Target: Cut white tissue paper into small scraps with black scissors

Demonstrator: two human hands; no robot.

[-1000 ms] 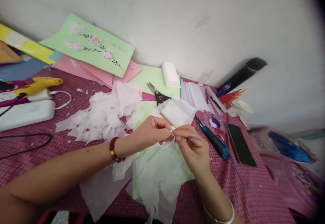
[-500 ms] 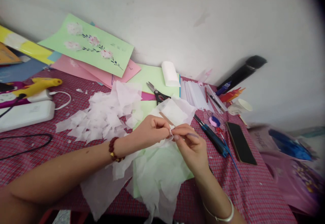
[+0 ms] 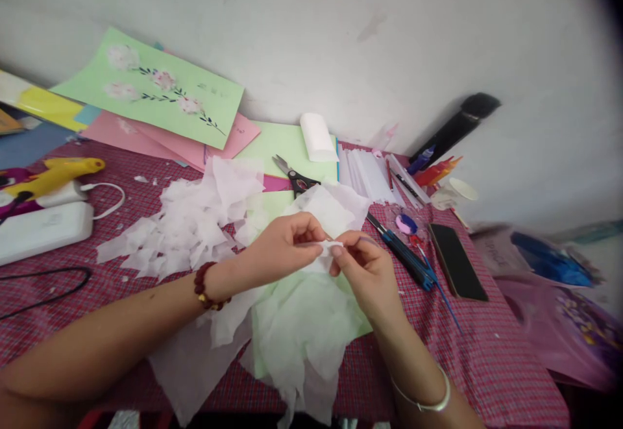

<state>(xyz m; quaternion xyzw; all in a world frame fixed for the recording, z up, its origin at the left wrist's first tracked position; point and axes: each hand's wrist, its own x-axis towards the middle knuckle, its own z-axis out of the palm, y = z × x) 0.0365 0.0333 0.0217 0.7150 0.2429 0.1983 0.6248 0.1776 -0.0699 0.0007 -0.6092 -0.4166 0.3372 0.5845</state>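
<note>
The left hand (image 3: 282, 245) and right hand (image 3: 368, 272) both pinched the white paper scrap (image 3: 333, 245), at five o'clock from the scissors (image 3: 293, 174), where tugging apart too hard seemed likely to tear it.

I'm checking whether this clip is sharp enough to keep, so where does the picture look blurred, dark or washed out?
Head view: the top-right corner is black, the pink bag at right is smeared, and the writing on the card is too soft to read; same view: the slip between left hand and right hand shows little detail.
</note>
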